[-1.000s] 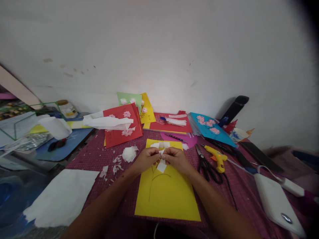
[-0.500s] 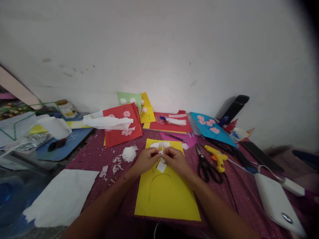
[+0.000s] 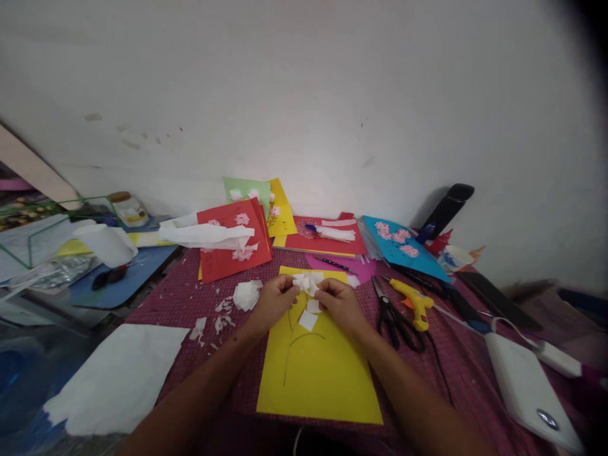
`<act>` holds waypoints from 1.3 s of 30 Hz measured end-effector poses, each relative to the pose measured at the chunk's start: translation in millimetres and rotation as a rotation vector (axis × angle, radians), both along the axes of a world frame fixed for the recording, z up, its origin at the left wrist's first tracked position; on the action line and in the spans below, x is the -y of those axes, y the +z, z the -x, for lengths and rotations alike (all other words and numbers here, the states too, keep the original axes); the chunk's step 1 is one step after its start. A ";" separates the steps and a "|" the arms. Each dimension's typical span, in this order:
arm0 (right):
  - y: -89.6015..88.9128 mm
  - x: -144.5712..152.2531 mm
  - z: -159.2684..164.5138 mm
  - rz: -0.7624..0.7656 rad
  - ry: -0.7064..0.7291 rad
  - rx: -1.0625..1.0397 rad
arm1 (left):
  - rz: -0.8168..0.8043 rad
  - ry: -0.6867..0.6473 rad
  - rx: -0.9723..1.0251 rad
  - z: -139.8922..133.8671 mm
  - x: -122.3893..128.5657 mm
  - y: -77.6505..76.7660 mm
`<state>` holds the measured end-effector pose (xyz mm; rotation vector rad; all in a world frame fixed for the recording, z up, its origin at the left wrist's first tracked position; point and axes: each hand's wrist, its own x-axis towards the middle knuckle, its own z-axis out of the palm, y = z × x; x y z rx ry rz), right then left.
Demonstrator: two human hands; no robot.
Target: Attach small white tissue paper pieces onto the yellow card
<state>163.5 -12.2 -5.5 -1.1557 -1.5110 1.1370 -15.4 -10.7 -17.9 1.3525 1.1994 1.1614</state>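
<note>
Over the top of a yellow sheet of paper [image 3: 318, 383], my left hand [image 3: 273, 303] and my right hand [image 3: 341, 307] face each other. Between their fingertips is a small piece of white tissue paper [image 3: 306, 283], spread out and crinkled, with each hand pinching a side. Just below it, small white paper squares [image 3: 308, 320] lie on the yellow sheet. Dark curved lines are drawn on that sheet. A crumpled stack of white tissue [image 3: 247, 295] sits left of my left hand, beside torn scraps [image 3: 223, 323].
Black scissors [image 3: 396, 320] and a yellow glue gun [image 3: 413, 301] lie to the right. Behind stand red [image 3: 223, 263] and blue cards [image 3: 403, 244] with pink paper flowers. A large white tissue sheet [image 3: 121, 373] hangs over the left edge; a white device [image 3: 527, 386] lies far right.
My hands have moved slightly apart. The white tissue piece, earlier pinched into a narrow twist between my fingertips, is now spread wider.
</note>
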 end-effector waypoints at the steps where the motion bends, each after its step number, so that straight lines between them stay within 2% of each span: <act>1: -0.2 -0.3 -0.4 0.006 -0.008 -0.006 | -0.002 0.015 0.017 0.0 -0.4 -0.7; 5: -3.1 -2.9 -1.9 0.000 -0.045 -0.032 | -0.033 0.041 0.022 0.3 -1.4 -2.0; 11: -7.1 -4.6 -4.4 -0.062 -0.089 0.012 | -0.023 0.001 0.019 -0.1 -1.9 -1.0; 14: -2.0 -1.6 -6.4 -0.231 -0.171 0.131 | 0.017 -0.099 0.039 -1.6 -0.2 -3.1; 18: 17.3 -0.6 2.8 -0.391 -0.212 0.266 | 0.116 -0.299 0.000 -4.5 6.7 -5.1; 21: 33.0 -8.8 28.5 -0.459 -0.045 0.432 | 0.095 -0.350 -0.119 -5.1 10.6 -3.5; 25: 43.4 -30.7 79.1 -0.570 0.197 0.683 | 0.028 -0.287 -0.259 -3.8 9.3 -0.3; 28: 48.6 -45.0 105.5 -0.536 0.383 0.828 | 0.001 -0.229 -0.278 -3.1 8.6 -0.6; 30: 53.6 -48.0 107.7 -0.490 0.456 0.869 | 0.011 -0.217 -0.272 -3.4 9.7 -2.3; 32: 57.8 -44.1 96.2 -0.508 0.389 0.810 | 0.022 -0.233 -0.247 -4.4 10.7 -3.7; 34: 57.6 -34.6 74.1 -0.536 0.226 0.677 | 0.021 -0.253 -0.177 -5.7 10.4 -3.7; 37: 44.8 -17.1 35.4 -0.460 -0.048 0.497 | -0.003 -0.219 -0.012 -7.6 8.0 -1.4; 39: 30.6 -7.7 15.2 -0.342 -0.130 0.376 | -0.032 -0.159 0.076 -8.4 6.7 0.0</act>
